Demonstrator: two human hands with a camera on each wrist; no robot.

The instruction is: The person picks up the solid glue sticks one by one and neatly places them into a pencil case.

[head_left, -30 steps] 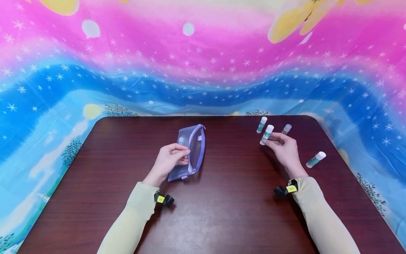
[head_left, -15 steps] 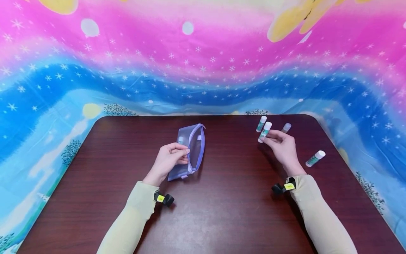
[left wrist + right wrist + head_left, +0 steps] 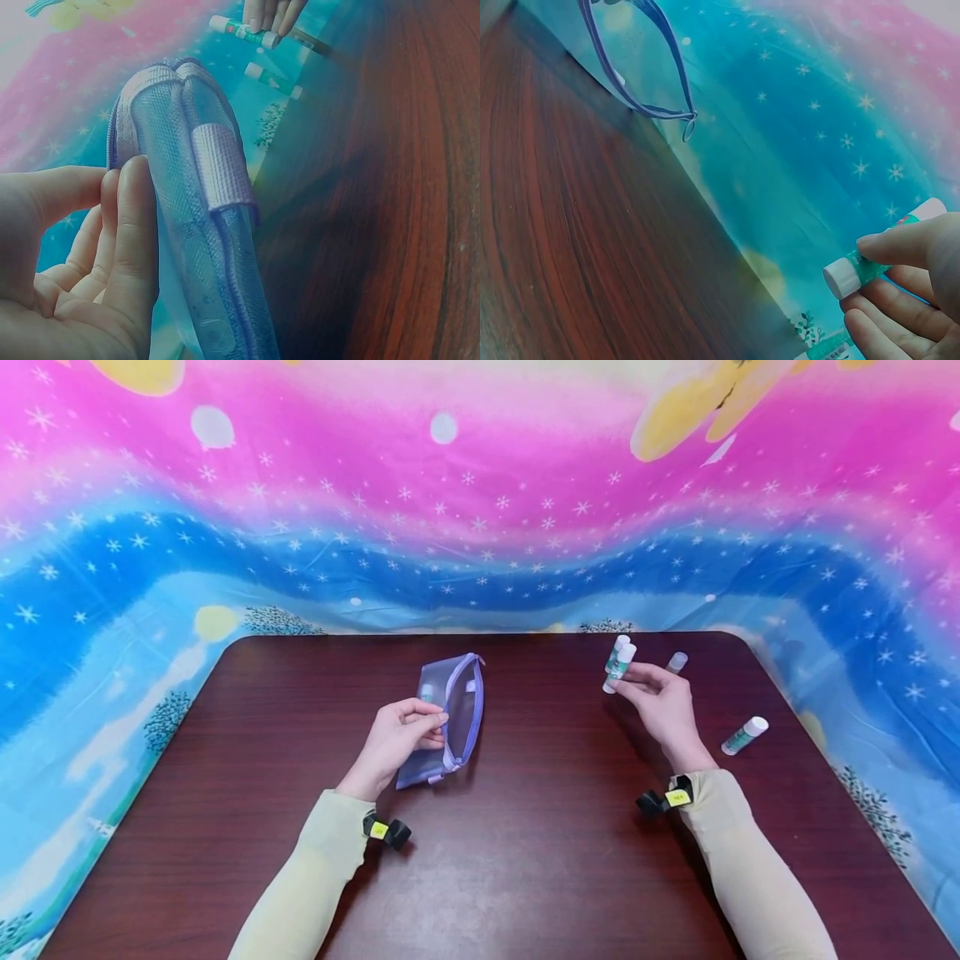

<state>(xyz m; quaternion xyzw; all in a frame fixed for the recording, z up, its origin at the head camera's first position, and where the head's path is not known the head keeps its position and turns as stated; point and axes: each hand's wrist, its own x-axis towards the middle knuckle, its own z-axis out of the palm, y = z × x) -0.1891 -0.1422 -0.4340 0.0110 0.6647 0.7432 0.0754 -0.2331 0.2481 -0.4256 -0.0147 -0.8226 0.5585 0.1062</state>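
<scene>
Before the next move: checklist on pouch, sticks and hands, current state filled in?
1. Pouch mouth open: ok, edges apart.
2. Left hand pinching pouch rim: ok.
3. Right hand gripping one glue stick: ok.
4. Glue stick at pouch mouth: not ok, off to its right in the head view.
5. Glue stick clear of neighbouring stick: ok, gap in left wrist view.
6. Pouch contents known: cannot tell, another stick seems to show through the mesh, hand hides part.

Red-brown wood-grain table (image 3: pixel 480 877); standing on right: far white-capped tube (image 3: pixel 612 655), greyish tube (image 3: pixel 677 662), nearer white-capped tube (image 3: pixel 745 737).
</scene>
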